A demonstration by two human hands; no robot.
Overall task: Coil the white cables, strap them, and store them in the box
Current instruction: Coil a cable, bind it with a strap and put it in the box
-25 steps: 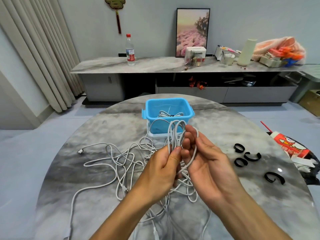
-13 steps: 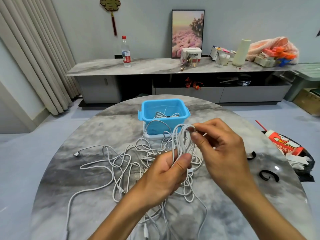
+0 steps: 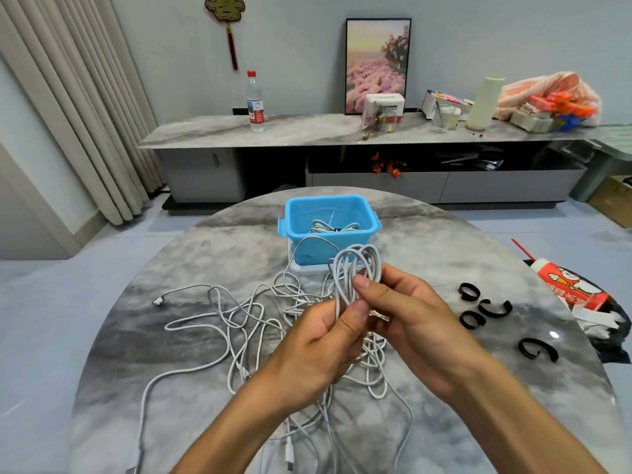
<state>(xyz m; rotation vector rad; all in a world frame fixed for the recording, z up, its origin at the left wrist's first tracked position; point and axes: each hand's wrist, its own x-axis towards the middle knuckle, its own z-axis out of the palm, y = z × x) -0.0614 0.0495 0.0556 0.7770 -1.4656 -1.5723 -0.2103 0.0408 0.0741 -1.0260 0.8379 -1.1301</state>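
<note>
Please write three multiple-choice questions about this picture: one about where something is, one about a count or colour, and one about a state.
1. Where do the black straps lie?
A. inside the box
B. on the table, to the right of the hands
C. on the long counter

2. What colour is the box?
A. blue
B. red
C. black

3. What is the state of the coiled cable?
A. strapped and lying in the box
B. loose on the floor
C. gripped by both hands, no strap on it

Answers:
1 B, they rest on the table past the right hand.
2 A, its walls are light blue.
3 C, the left hand and right hand both pinch the loops, and no strap shows on them.
</note>
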